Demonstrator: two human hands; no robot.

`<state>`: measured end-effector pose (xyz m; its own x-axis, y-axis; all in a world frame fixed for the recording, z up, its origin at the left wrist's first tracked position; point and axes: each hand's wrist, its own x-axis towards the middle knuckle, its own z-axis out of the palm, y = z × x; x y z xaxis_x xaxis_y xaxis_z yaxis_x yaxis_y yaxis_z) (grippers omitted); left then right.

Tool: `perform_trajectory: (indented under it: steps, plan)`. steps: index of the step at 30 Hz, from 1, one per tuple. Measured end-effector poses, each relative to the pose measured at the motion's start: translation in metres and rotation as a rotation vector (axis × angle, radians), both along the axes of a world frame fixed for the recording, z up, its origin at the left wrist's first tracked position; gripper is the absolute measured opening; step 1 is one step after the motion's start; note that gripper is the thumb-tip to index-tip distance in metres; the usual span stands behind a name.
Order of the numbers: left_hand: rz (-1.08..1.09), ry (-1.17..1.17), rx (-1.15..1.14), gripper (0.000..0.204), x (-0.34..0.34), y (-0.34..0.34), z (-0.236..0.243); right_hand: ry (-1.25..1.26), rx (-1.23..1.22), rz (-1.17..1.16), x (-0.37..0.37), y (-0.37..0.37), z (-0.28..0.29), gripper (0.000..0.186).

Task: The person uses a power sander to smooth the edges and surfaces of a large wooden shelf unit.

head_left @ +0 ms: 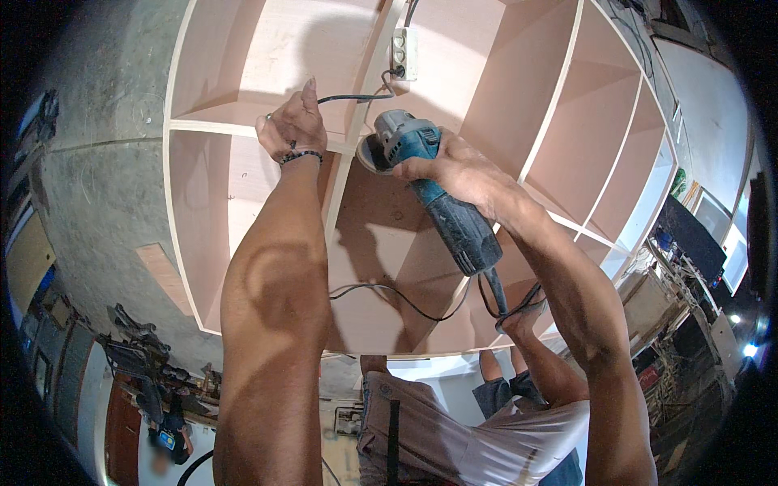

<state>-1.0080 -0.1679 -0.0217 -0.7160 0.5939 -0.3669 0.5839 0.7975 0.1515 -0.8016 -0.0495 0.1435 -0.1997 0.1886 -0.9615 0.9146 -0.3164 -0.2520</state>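
My right hand (454,166) is wrapped round the body of a teal and black angle grinder (454,219). The grinder's round disc (373,154) points left, close to an edge of a pale wooden shelf unit (348,186). Left of the disc, my left hand (293,123) is curled with the thumb raised, and a dark power cord (356,98) runs into its grip. That cord leads to a white power strip (403,55) on the wood. A bead bracelet circles my left wrist. The cord's path behind my left forearm is hidden.
More black cord (397,293) loops across the unit below the grinder. A small wooden board (164,279) lies on the concrete floor at left. Grey clothing (438,429) and bare legs show at the bottom. Clutter stands at right; a person (174,437) is at lower left.
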Motion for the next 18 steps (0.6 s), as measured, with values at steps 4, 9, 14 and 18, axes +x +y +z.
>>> perform_trajectory:
  steps: [4,9,14,18]
  plan:
    - [0.016,-0.016,0.016,0.069,0.002,0.002,0.001,0.035,0.056,0.004,0.002,-0.002,-0.002,0.086]
    - [0.023,0.022,-0.036,0.068,0.006,0.006,0.002,0.033,0.066,0.023,0.005,-0.002,0.000,0.076]
    - [0.055,-0.013,-0.070,0.066,0.003,0.005,-0.004,0.019,0.086,0.074,0.009,0.002,0.004,0.091]
    - [0.027,0.024,-0.073,0.064,0.003,0.007,0.011,0.004,0.051,0.024,0.032,0.000,-0.005,0.088]
